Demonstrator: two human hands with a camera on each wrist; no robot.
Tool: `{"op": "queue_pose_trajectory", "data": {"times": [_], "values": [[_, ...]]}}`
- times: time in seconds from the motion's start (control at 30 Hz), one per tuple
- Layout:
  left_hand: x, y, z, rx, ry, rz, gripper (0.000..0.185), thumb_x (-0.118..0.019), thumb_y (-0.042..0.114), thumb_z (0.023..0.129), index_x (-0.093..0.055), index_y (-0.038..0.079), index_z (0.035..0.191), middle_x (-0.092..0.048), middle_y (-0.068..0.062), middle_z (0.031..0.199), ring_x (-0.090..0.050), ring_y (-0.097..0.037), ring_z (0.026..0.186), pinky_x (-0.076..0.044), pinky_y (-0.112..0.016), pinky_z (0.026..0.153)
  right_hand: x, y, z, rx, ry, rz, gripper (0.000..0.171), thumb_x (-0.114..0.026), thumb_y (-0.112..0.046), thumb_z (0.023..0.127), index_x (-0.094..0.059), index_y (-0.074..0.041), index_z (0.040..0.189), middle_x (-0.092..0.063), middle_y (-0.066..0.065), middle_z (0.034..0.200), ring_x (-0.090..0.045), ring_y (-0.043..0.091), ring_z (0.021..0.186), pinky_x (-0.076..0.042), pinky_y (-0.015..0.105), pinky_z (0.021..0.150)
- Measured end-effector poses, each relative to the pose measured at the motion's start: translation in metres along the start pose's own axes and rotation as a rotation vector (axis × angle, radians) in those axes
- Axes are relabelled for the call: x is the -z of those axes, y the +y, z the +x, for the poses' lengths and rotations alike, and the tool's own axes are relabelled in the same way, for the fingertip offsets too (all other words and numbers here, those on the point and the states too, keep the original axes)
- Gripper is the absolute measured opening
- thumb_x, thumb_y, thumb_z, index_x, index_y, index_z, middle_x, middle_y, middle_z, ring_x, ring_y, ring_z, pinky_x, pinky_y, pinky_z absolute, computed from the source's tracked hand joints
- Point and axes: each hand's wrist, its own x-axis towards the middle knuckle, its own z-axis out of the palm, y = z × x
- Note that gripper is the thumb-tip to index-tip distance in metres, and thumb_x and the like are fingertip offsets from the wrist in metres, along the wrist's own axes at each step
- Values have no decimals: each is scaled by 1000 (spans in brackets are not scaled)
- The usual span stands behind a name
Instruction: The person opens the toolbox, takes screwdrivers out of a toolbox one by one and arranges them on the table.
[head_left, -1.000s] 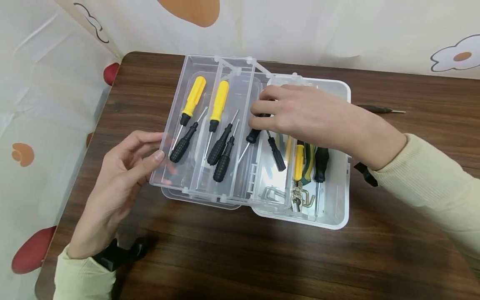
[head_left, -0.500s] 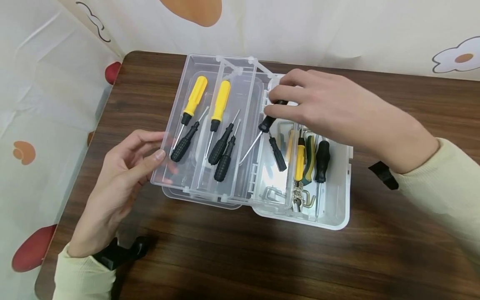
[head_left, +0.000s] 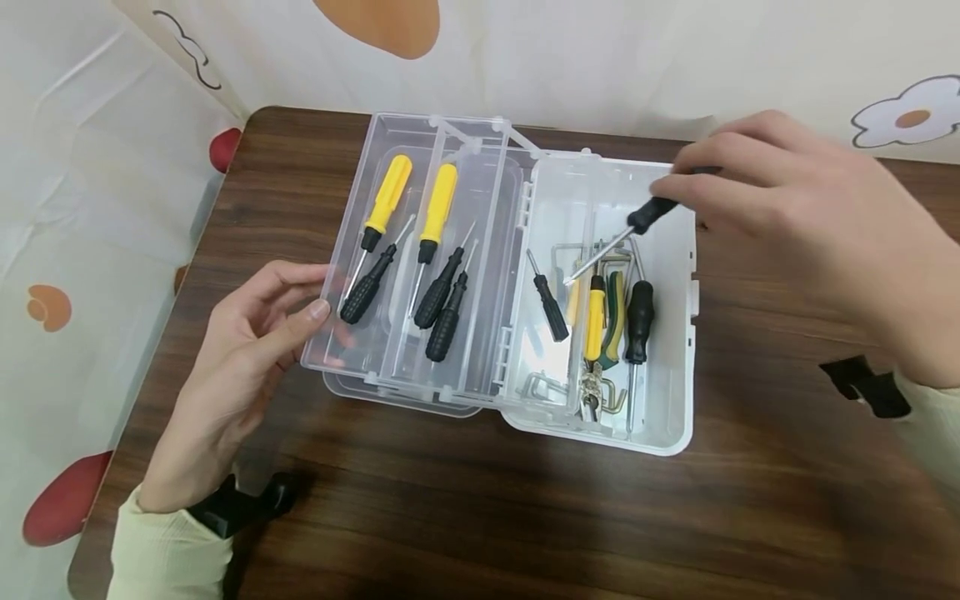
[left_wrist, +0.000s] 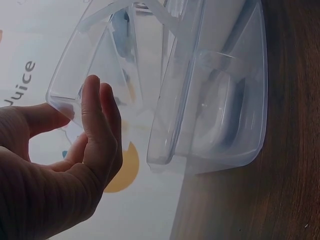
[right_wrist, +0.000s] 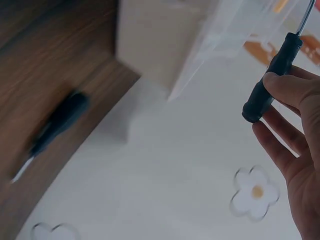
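Observation:
My right hand (head_left: 678, 190) pinches the black handle of a small screwdriver (head_left: 643, 217) above the far right rim of the white toolbox (head_left: 675, 437). Its shaft slants down-left over the open base. The right wrist view shows the same screwdriver (right_wrist: 272, 75) between my thumb and fingers. My left hand (head_left: 318, 292) holds the near left corner of the clear fold-out tray (head_left: 352, 179), thumb on the rim and fingers beneath. That tray corner (left_wrist: 65, 102) sits between thumb and fingers in the left wrist view. The trays hold two yellow-handled screwdrivers (head_left: 390, 193) and three black ones (head_left: 367, 287).
The base holds a short black screwdriver (head_left: 551, 310), a yellow-handled one (head_left: 596, 318), green pliers (head_left: 615, 321), a black-handled driver (head_left: 639, 321) and hex keys (head_left: 547, 387). Another dark screwdriver (right_wrist: 57, 122) lies blurred on the wooden table (head_left: 525, 517). A patterned curtain hangs behind.
My right hand lifted the black screwdriver from the tray by the box and carried it right, to above the box's far right rim. The left hand stayed put.

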Motion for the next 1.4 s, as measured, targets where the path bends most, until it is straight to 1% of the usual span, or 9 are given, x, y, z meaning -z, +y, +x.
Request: {"op": "queue_pose_trajectory", "data": {"times": [0.1,0.13,0.2,0.3,0.47,0.67,0.83,1.07,1.4], "values": [[0,0,-1,5,4,6,30,-58,-2,103,-61,2,133,-74,-8,124,-77,-18,75,-64,-33,68,38,-45,4,-74,39,-4,33,-54,-17,108,-69,-23,138,-68,-1,139,-54,29,132,-34,21,120],[0,0,-1,4,5,8,30,-58,-2,103,-61,2,133,-74,-8,123,-77,-18,75,-64,-33,68,48,-59,6,-106,56,0,32,-50,-22,111,-70,-18,135,-70,3,133,-55,30,126,-31,15,117],[0,0,-1,1,4,10,30,-59,-2,103,-61,1,133,-74,-8,122,-77,-18,74,-64,-33,68,60,-76,4,-145,97,10,42,-42,-33,114,-72,-9,129,-71,13,123,-55,36,116,-24,6,112],[-1,0,1,-9,5,5,30,-58,-2,103,-61,0,132,-75,-9,121,-76,-19,73,-64,-33,69,58,-76,-9,-177,192,18,59,-36,-45,114,-74,0,119,-71,23,110,-55,42,104,-21,3,107],[-1,0,2,-18,12,-4,29,-58,-2,103,-62,0,132,-74,-10,119,-76,-19,73,-64,-30,70,43,-62,-41,-231,258,-10,62,-42,-47,112,-75,5,111,-70,31,104,-55,49,97,-22,7,109],[0,0,3,-5,12,0,29,-60,0,103,-62,1,131,-75,-9,117,-76,-19,73,-63,-28,71,34,-59,-76,-317,190,-52,70,-34,-53,113,-72,6,113,-67,32,105,-54,50,99,-20,10,111],[0,0,4,3,10,-5,29,-60,1,103,-62,2,131,-75,-9,117,-76,-19,73,-63,-29,72,28,-59,-97,-370,158,-50,77,-29,-57,112,-71,8,114,-64,33,109,-53,51,101,-28,22,103],[0,2,5,7,3,-14,28,-60,2,103,-62,2,131,-74,-9,119,-77,-18,74,-62,-28,71,16,-54,-110,-400,133,-44,83,-24,-59,112,-69,11,112,-62,35,109,-53,53,101,-36,43,100],[0,2,4,22,0,-14,28,-60,3,103,-62,4,132,-74,-8,120,-77,-17,76,-62,-28,70,2,-48,-114,-401,114,-38,83,-22,-60,112,-68,9,110,-63,33,104,-53,53,94,-36,58,86]]}}
